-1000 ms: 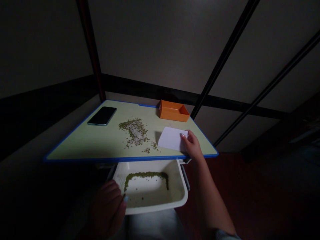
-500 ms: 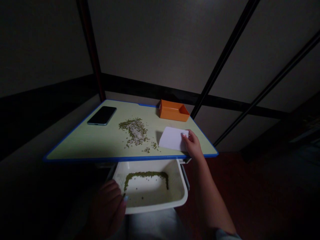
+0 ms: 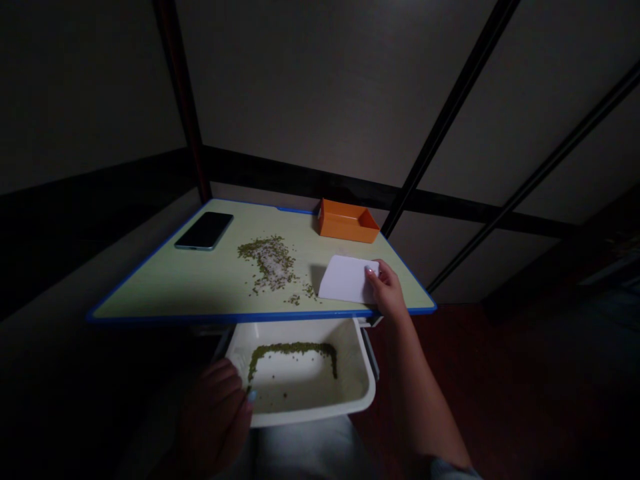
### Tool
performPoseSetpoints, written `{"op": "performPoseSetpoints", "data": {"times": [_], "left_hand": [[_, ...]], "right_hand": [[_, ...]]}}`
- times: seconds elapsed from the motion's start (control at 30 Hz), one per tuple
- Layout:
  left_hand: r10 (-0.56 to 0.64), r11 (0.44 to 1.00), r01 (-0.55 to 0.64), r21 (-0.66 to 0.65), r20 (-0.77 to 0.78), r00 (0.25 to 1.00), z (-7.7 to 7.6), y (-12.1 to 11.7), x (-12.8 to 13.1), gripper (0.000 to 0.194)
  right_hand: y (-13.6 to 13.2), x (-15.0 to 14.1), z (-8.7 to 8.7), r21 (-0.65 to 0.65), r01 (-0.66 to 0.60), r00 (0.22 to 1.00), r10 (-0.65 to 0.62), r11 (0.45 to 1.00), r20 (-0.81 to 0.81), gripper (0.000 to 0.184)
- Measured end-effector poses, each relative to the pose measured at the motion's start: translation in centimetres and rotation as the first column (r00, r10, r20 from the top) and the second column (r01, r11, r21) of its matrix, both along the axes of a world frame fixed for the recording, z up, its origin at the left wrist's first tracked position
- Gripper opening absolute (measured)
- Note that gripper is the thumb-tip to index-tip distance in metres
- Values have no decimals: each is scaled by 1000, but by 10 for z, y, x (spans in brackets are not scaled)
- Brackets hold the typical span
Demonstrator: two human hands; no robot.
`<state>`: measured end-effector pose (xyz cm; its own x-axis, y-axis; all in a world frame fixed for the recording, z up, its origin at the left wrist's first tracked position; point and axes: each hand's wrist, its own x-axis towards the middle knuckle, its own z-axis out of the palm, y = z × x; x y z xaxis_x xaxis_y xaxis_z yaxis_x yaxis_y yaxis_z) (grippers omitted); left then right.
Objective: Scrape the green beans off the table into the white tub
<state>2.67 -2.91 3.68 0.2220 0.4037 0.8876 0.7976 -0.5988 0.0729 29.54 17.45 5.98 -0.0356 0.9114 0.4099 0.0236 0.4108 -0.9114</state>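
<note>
My right hand (image 3: 387,289) pinches a white card (image 3: 346,280) by its right end, low over the front right of the table. Left of the card lies a loose pile of small green beans mixed with whitish grains (image 3: 273,262), with a few strays near the card's left edge. Below the table's front edge is a white tub (image 3: 367,393), where green beans line the far and side walls of the floor. My left hand (image 3: 220,407) is closed on the tub's left rim, its thumb on the near side.
The pale green table (image 3: 165,287) has a blue edge. A dark phone (image 3: 205,231) lies at its left, and an orange box (image 3: 349,223) stands at the back right. Behind rises a panelled wall (image 3: 310,100).
My right hand has shifted slightly to the right with the card, away from the pile. My left hand, the tub and the beans look the same.
</note>
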Motion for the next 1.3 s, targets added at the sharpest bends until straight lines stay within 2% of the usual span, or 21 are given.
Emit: {"op": "performPoseSetpoints", "data": {"times": [0.23, 0.43, 1.07, 1.3], "left_hand": [[5, 1000, -5, 4, 10, 1000, 1, 2, 0, 18], [10, 1000, -10, -17, -13, 1000, -1, 1, -1, 20], [17, 999, -18, -38, -23, 1000, 6, 1, 1, 24], [22, 1000, -22, -17, -33, 999, -4, 0, -2, 22]], "right_hand": [[-6, -2, 6, -25, -67, 998, 66, 997, -23, 27], [-1, 1, 0, -5, 30, 999, -30, 1000, 31, 27], [-2, 3, 0, -58, -41, 991, 48, 998, 126, 31], [-4, 1, 2, -17, 21, 986, -18, 1000, 165, 28]]}}
